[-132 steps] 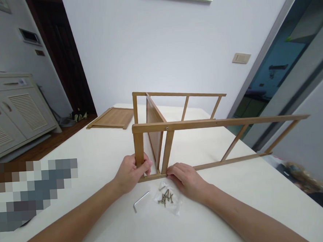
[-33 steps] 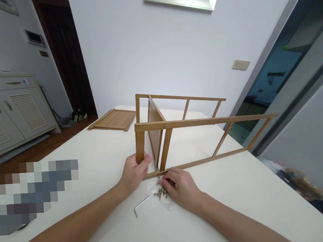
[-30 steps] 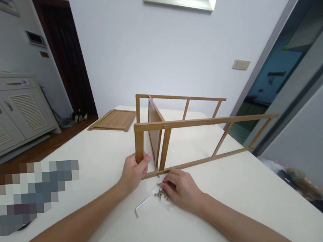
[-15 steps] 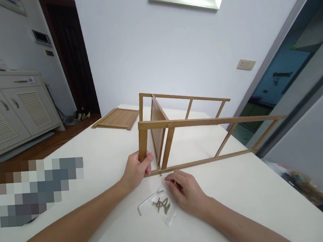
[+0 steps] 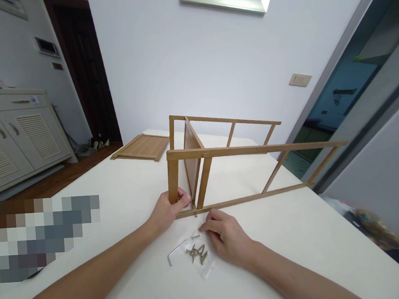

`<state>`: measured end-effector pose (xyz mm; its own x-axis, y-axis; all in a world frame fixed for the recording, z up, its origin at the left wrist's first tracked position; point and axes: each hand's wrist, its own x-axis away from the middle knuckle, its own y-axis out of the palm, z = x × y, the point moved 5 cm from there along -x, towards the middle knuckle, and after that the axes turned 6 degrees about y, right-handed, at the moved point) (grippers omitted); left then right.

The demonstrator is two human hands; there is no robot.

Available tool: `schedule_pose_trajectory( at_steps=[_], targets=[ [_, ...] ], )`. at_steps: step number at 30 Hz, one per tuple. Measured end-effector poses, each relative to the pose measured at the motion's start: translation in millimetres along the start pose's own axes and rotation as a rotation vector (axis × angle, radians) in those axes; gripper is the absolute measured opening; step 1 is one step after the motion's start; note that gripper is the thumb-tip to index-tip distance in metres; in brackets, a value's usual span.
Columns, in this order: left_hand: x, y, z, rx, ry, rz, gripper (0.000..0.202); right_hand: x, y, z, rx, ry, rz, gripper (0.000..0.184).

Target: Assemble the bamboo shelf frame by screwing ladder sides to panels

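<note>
left hand is clasping the frame; screw is protruding just beyond and left of right hand (half-curled, hold unclear).

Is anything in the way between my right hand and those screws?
Nothing solid that I can see: your right hand is close beside the screws, and the hex key lies on their other side. The clear plastic bag is under or around them; I can't tell whether its film covers any.
</note>
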<state>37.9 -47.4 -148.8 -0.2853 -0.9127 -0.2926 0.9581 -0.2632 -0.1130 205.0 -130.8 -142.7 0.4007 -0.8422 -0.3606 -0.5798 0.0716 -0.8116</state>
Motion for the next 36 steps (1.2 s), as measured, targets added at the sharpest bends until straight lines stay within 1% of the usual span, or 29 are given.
schedule_pose_trajectory(
  at_steps=[4,7,9,16,20,24,30,33,36],
  targets=[
    [1,-0.3,-8,0.040,-0.033,-0.004,0.034,-4,-3,5,0.010,0.091,0.051,0.023],
    [1,-0.1,-8,0.055,-0.050,-0.001,0.036,-7,-3,7,0.064,0.139,0.071,0.012],
    [1,0.1,-7,0.051,-0.056,0.005,0.037,-9,-1,7,0.103,0.147,0.067,0.009],
    [1,1.0,-3,0.032,-0.067,0.007,0.036,-14,5,5,0.261,0.169,0.011,0.009],
    [0,0.1,-2,-0.009,-0.067,-0.005,0.034,-21,9,4,0.330,0.225,-0.036,0.011],
    [-1,0.3,-3,-0.083,-0.058,-0.032,0.031,-24,11,5,0.319,0.268,-0.004,0.012],
    [-1,-3.8,0,-0.339,-0.026,0.004,0.028,-21,11,1,0.358,0.217,0.010,0.009],
    [0,-3.2,1,-0.345,-0.018,-0.039,0.026,-20,10,0,0.369,0.203,0.012,0.009],
    [1,-1.7,-1,-0.289,-0.039,-0.078,0.026,-21,11,1,0.380,0.192,0.013,0.010]
  ],
)
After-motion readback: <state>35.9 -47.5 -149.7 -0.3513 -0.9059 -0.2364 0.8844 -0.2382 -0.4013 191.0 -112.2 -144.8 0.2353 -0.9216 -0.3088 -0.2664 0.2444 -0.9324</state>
